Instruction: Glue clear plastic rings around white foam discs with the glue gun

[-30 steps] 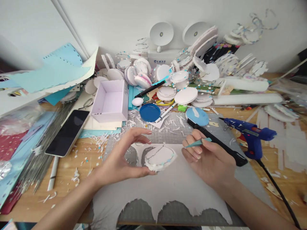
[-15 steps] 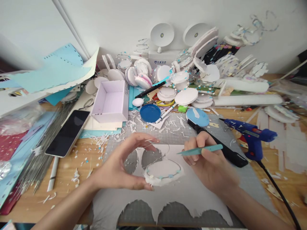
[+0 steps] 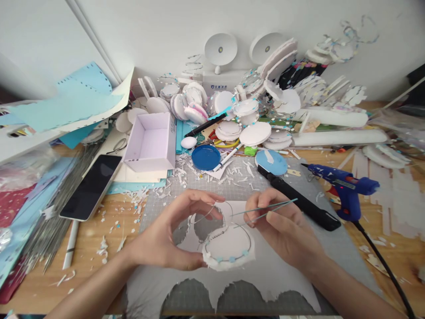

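Note:
My left hand point(image 3: 172, 235) pinches a round white foam disc point(image 3: 228, 248) by its left edge, thumb below and fingers curled above a thin wire loop point(image 3: 212, 208). A wire ring with small blue beads lies on the disc. My right hand point(image 3: 282, 230) grips teal tweezers point(image 3: 265, 207) whose tips point left toward the wire above the disc. Both hands hover over a white foam sheet point(image 3: 259, 270) with round cut-outs, which lies on a grey cutting mat point(image 3: 232, 179).
A blue glue gun point(image 3: 341, 184) with its black cord and a black tool point(image 3: 299, 199) lie to the right. A phone point(image 3: 91, 186), a white box point(image 3: 152, 141), a blue lid point(image 3: 206, 157) and a heap of foam discs point(image 3: 255, 133) fill the back.
My left hand lowered the disc toward me and turned it flatter. My right hand turned the tweezers from tucked in the palm to pointing left at the wire loop.

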